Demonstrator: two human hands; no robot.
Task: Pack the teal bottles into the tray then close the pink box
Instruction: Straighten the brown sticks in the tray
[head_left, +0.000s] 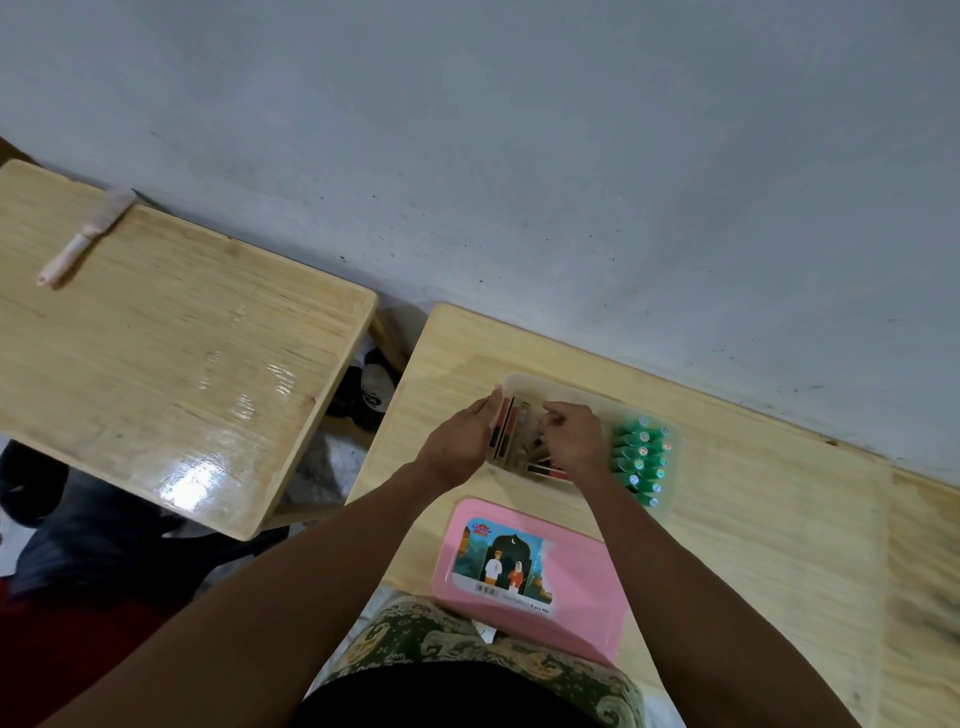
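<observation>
Teal bottles (641, 464): lying side by side in a tight row at the right end of the clear tray (670, 499), caps pointing to the right, just beside the right hand.
Right fingers (551, 415): curling together over the small flat boxes (511, 431) in the middle of the tray; whether they are pinching one is hidden by the hand itself.
Right hand (574, 436): hanging over the tray, knuckles up, its outer edge close to the bottle row without clearly touching it.
Left fingers (493, 402): lying straight and together, pressing flat against the left end of the upright small boxes, near the tray's left wall.
Left hand (460, 441): standing on edge, palm facing right toward the other hand, with the small boxes sitting between the two hands.
Small boxes: standing and leaning in the left and middle part of the tray, showing red and dark faces; details are blurring.
Clear tray: sitting on the right wooden surface (769, 519), near the far edge by the grey wall (519, 156).
Pink box (530, 577): lying closed side up with a picture label, just in front of the tray, at the near edge by the person's patterned clothing (467, 644).
Left wooden surface (171, 353): standing well apart to the left, carrying a pink-handled knife (83, 239) at its far corner.
</observation>
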